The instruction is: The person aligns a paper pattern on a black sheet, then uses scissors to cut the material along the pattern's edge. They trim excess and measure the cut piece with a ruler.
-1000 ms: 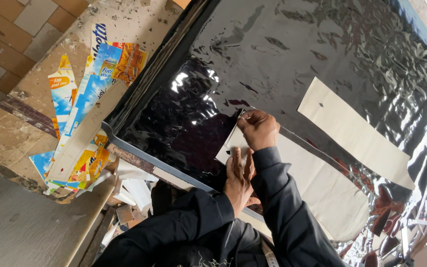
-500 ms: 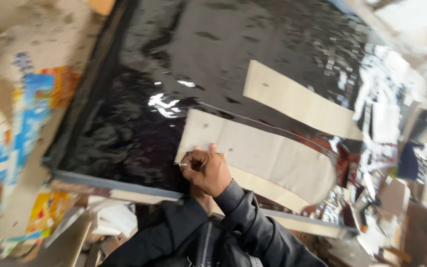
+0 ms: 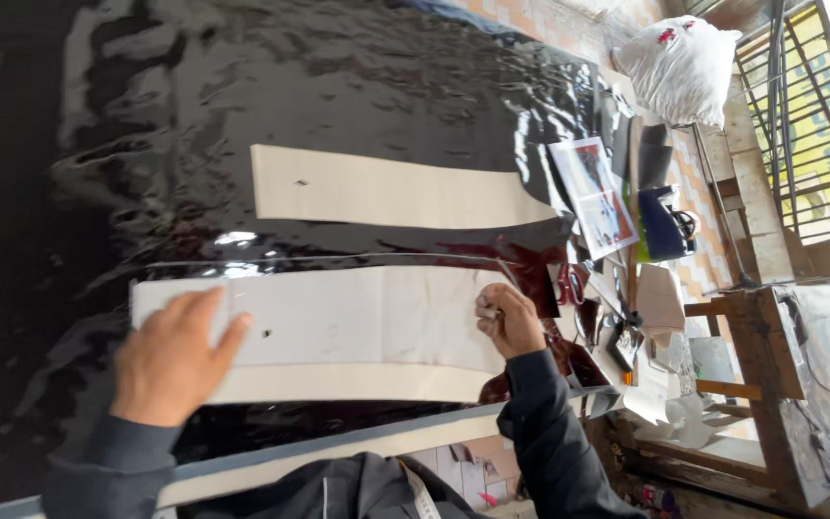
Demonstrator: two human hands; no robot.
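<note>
Glossy black sheet (image 3: 357,86) over worktable, tiled floor (image 3: 569,19), metal railing (image 3: 809,125)

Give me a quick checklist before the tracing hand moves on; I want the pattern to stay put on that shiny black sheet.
1. Left hand pressed flat on the near paper pattern: ok.
2. Right hand at the pattern's far end, its grip closed on a small whitish marker: ok.
3. Pattern lying flat, no lifted corner: ok as far as visible.
4. Glossy black sheet smooth under the pattern: not ok, it shows ripples.
5. Second paper pattern apart from the near one: ok.
6. Traced line visible along the edge: cannot tell, glare hides it.
</note>
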